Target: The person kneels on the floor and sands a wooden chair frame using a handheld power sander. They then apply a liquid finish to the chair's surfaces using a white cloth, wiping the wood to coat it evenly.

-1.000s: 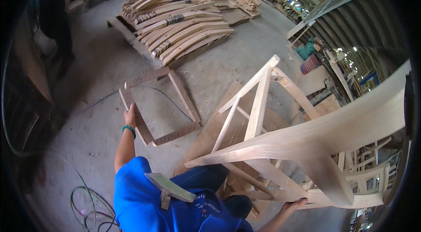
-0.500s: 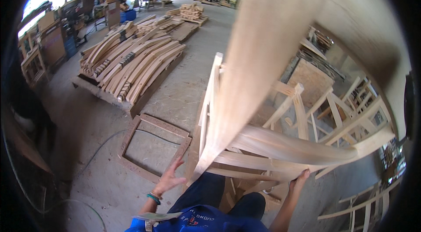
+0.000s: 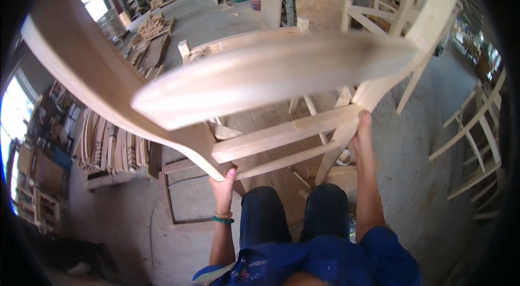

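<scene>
A pale, unfinished wooden chair frame [image 3: 281, 134] stands tilted right in front of me, its curved back post [image 3: 114, 86] sweeping up to the far left. My left hand [image 3: 223, 186] is closed around the lower part of that post, thumb on top. On the other side my right hand [image 3: 364, 129] grips the right post [image 3: 374, 91] where it meets a lower rail. A broad curved back slat [image 3: 271, 80] spans the two posts, blurred by motion. The fingers of both hands are partly hidden behind the wood.
Stacked curved wooden parts [image 3: 111, 145] lie on a pallet to the left. A flat brown rectangular frame [image 3: 167, 199] rests on the floor near my left arm. More chair frames [image 3: 482, 129] stand at the right. Boards and a worktable [image 3: 323, 5] are ahead.
My left hand, open and off the wood before, now holds the left post. The chair frame has turned and levelled across my view, which has swung to the right. My right hand keeps its grip.
</scene>
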A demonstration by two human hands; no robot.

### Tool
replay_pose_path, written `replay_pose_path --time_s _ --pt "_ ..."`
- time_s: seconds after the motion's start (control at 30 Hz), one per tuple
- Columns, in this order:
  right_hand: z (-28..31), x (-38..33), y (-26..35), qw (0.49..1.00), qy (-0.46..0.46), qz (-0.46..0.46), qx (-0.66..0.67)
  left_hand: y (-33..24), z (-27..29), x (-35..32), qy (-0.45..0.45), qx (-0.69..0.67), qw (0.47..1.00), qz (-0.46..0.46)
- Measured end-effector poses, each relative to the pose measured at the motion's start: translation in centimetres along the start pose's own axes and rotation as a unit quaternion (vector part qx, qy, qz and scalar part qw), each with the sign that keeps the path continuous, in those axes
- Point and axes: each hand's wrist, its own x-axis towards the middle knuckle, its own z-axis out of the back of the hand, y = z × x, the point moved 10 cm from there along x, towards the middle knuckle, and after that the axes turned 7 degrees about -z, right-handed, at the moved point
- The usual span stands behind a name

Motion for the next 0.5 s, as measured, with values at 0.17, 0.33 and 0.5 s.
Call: replay_pose_path --time_s 0.17,0.33,0.5 --pt "-3.3 -1.4 0.6 0.969 -0.102 -0.049 0.219 -4.8 1.0 5.1 0.034 0.106 0.992 -0.057" --pt "1.7 -4.4 -1.3 0.923 -0.211 -0.05 0.317 -8.1 -3.4 8.2 0.107 0.161 0.977 -0.087" --pt "5.7 -7.3 -6.6 0.922 -0.169 -0.006 0.348 -14.2 -9.7 8.7 0.194 0.194 0.946 -0.175"
